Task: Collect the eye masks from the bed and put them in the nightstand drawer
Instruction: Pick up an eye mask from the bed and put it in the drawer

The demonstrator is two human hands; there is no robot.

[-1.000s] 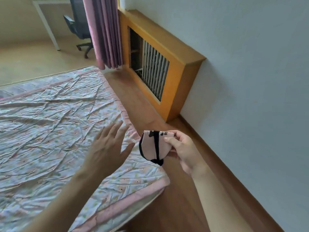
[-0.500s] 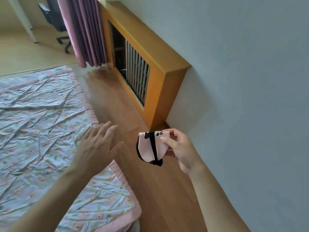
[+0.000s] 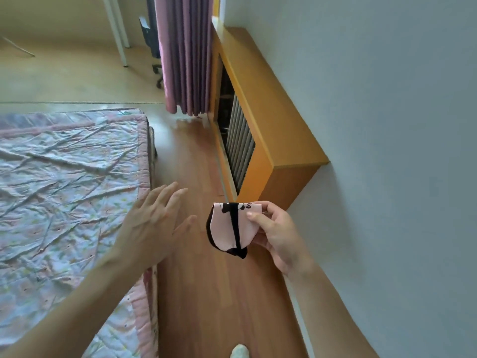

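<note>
Since a moment ago, both hands have drifted off the bed [image 3: 64, 182] over the floor [image 3: 206, 293]. Right hand [image 3: 278, 236] pinches the folded eye mask [image 3: 229, 228]; left hand [image 3: 152, 223] is spread, holding nothing.

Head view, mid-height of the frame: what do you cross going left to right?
Wrinkled pale floral quilt with pink border → open left hand → folded pink eye mask with black strap → right hand pinching the mask → plain grey-white wall.
</note>
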